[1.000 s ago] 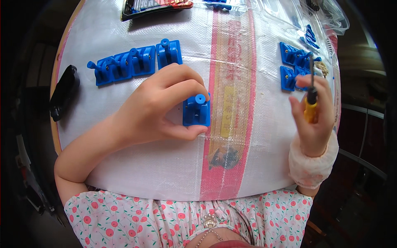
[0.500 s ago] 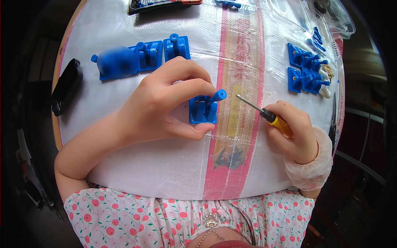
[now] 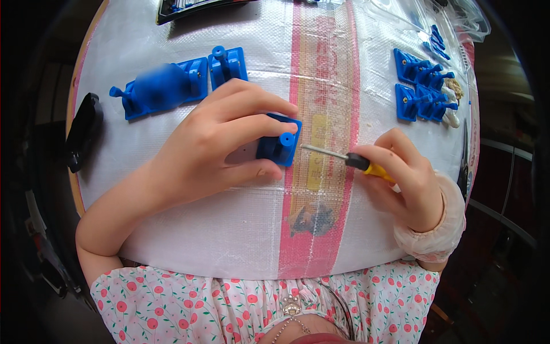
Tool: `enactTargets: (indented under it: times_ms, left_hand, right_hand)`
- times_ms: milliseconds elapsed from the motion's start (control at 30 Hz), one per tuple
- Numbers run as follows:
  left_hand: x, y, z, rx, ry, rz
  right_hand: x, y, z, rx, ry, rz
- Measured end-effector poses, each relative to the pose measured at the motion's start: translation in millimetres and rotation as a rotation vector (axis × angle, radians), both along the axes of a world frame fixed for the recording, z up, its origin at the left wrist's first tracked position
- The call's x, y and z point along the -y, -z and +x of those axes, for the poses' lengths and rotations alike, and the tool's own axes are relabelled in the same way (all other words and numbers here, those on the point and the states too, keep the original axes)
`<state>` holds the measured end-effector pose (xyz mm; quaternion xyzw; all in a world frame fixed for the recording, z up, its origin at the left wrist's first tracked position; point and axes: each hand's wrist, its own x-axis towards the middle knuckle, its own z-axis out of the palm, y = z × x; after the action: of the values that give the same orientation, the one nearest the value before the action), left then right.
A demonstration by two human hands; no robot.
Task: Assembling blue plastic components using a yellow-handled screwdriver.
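My left hand is closed round a small blue plastic part with a square base plate and a round-topped peg. Its fingers rest at the plate's far edge and the thumb at the near edge. A screwdriver with a yellow and black handle is gripped in my right hand. The metal shaft points left, its tip just right of the blue part and apparently apart from it. Beyond my left hand stands a similar blue part, next to a partly blurred row of blue parts.
Several blue pegged parts stand in two rows at the right. Small blue pieces lie beyond them, near clear plastic packaging. A black case-like object lies at the left, and a black tray at the far edge.
The screwdriver has moved left, its tip now nearer the blue part. My left hand has turned that part, and its fingers sit closer over it. The whole view has shifted slightly.
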<state>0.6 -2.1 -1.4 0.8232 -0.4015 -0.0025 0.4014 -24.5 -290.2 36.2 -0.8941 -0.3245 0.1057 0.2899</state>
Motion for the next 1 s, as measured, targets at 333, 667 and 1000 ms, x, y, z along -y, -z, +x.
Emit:
enactTargets:
  times_ms: [333,667,1000]
  left_hand:
    - [0,0,3,-0.099,0.018,-0.004]
    - [-1,2,5,-0.148,0.009,-0.02]
    - [-2,-5,5,-0.232,-0.04,0.008]
  right_hand:
    - [-1,3,-8,0.155,-0.017,-0.127]
    - [-5,6,-9,0.239,-0.044,-0.058]
    - [-11,21,-5,0.533,-0.206,-0.068]
